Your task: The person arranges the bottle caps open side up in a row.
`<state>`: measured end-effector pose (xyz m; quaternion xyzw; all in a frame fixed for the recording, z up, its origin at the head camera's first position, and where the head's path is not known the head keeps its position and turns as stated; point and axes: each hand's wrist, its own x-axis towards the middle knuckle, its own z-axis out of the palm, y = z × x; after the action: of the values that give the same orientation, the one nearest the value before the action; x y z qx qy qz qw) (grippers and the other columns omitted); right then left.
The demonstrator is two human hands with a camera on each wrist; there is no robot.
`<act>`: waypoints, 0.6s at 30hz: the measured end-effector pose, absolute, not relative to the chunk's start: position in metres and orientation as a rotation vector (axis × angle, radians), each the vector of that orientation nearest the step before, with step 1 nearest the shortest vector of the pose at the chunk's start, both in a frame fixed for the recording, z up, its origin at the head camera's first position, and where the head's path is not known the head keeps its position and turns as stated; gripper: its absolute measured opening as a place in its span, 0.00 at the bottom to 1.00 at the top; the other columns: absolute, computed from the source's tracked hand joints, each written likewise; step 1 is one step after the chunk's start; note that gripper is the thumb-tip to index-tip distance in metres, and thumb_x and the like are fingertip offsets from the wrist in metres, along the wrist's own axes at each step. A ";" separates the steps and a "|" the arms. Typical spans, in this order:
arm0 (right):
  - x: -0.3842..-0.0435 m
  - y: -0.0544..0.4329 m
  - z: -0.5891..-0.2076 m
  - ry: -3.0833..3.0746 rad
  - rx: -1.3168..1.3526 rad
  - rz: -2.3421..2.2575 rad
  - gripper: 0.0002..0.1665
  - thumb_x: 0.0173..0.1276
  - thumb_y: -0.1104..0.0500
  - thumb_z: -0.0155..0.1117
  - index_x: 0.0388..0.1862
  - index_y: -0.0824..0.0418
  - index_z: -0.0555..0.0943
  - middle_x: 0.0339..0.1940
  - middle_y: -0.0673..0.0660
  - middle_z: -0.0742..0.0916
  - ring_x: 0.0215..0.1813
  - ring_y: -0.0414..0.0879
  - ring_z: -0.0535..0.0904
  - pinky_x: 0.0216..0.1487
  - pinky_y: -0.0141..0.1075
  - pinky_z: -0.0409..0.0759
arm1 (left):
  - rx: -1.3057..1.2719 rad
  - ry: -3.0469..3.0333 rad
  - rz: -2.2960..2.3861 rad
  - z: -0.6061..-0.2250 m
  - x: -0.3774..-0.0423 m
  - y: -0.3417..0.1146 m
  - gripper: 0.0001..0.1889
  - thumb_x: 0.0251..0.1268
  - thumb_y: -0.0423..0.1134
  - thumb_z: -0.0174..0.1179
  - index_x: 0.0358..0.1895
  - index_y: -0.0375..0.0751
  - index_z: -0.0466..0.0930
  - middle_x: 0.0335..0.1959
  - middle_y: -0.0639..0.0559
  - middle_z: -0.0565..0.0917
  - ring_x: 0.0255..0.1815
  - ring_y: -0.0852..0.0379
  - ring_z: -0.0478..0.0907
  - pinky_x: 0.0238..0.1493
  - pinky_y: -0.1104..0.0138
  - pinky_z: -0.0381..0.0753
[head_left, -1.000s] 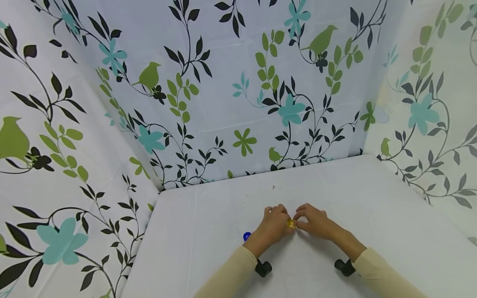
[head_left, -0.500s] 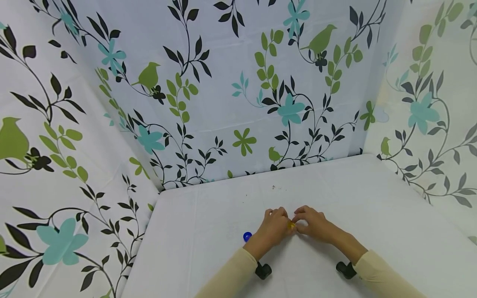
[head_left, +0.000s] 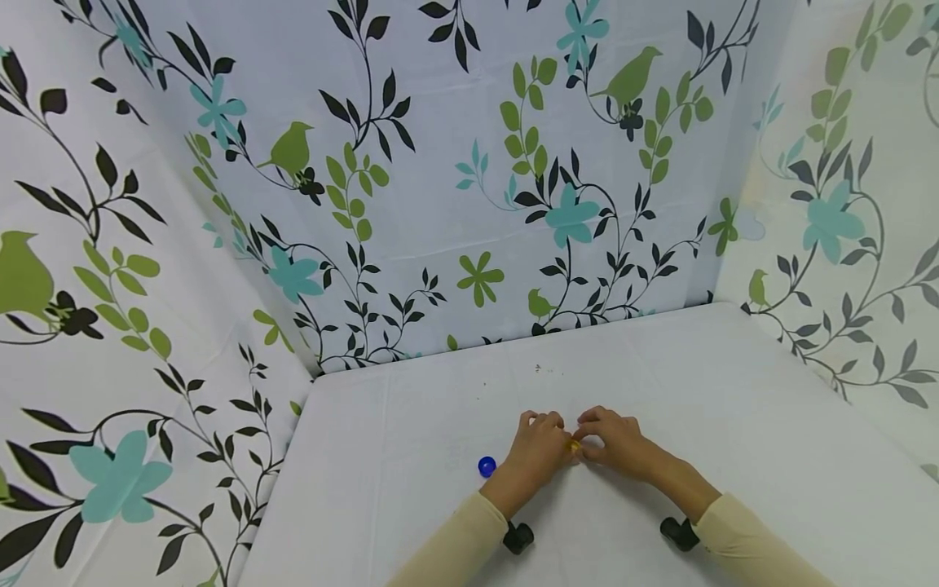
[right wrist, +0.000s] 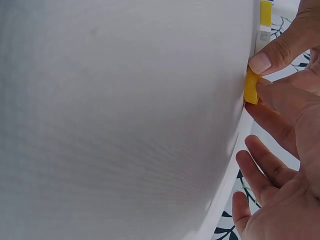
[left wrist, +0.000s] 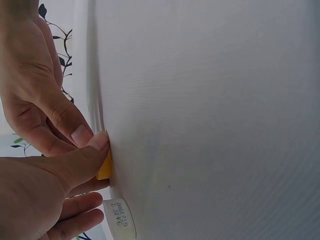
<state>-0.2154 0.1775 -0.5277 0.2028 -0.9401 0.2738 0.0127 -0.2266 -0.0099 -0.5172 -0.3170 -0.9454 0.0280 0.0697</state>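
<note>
My left hand (head_left: pixel 534 451) and right hand (head_left: pixel 618 444) meet over the white table, fingertips almost touching. Between them is a small, glossy yellow piece (head_left: pixel 575 446), which both hands pinch. Its flat side (right wrist: pixel 252 87) shows in the right wrist view, with my left thumb at one end and right fingertips at the other. Fingers hide most of it, so its kind is unclear. Near my left fingers lies a white, round-edged thing with printed characters (left wrist: pixel 120 220). A shiny blue round thing (head_left: pixel 487 466) sits beside my left wrist.
Floral cloth walls (head_left: pixel 411 204) enclose the back and sides of the white table (head_left: pixel 411 424). Tiny specks (head_left: pixel 539 368) lie beyond the hands. A yellow patch (right wrist: pixel 266 13) shows past the left thumb in the right wrist view.
Both hands have shifted slightly toward me, still close around the yellow piece. Less of the yellow piece shows between the fingers. A little more of the blue thing is uncovered.
</note>
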 end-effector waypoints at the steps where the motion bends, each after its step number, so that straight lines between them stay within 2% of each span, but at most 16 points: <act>1: -0.215 0.178 -0.528 -2.927 0.634 0.849 0.09 0.68 0.56 0.77 0.46 0.53 0.91 0.60 0.59 0.85 0.65 0.61 0.80 0.55 0.63 0.70 | -0.951 -2.846 0.088 -0.517 -0.227 -0.010 0.18 0.68 0.61 0.69 0.49 0.55 0.93 0.52 0.58 0.86 0.55 0.61 0.82 0.66 0.57 0.74; 12: -0.214 0.175 -0.526 -2.923 0.664 0.850 0.09 0.69 0.54 0.77 0.47 0.52 0.91 0.59 0.59 0.85 0.64 0.60 0.80 0.54 0.62 0.71 | -0.942 -2.897 0.002 -0.518 -0.226 -0.015 0.20 0.64 0.62 0.70 0.50 0.54 0.92 0.56 0.56 0.85 0.59 0.58 0.82 0.67 0.56 0.73; 18: -0.211 0.179 -0.524 -2.911 0.650 0.800 0.16 0.71 0.53 0.74 0.54 0.56 0.87 0.60 0.60 0.84 0.65 0.61 0.81 0.56 0.65 0.75 | -0.892 -2.928 -0.047 -0.510 -0.219 -0.023 0.25 0.72 0.61 0.65 0.62 0.50 0.85 0.60 0.54 0.82 0.62 0.55 0.81 0.66 0.56 0.76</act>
<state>-0.2113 0.1789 -0.5242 0.2103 -0.9424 0.2588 0.0268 -0.2190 -0.0231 -0.5098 -0.2911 -0.9557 -0.0152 0.0403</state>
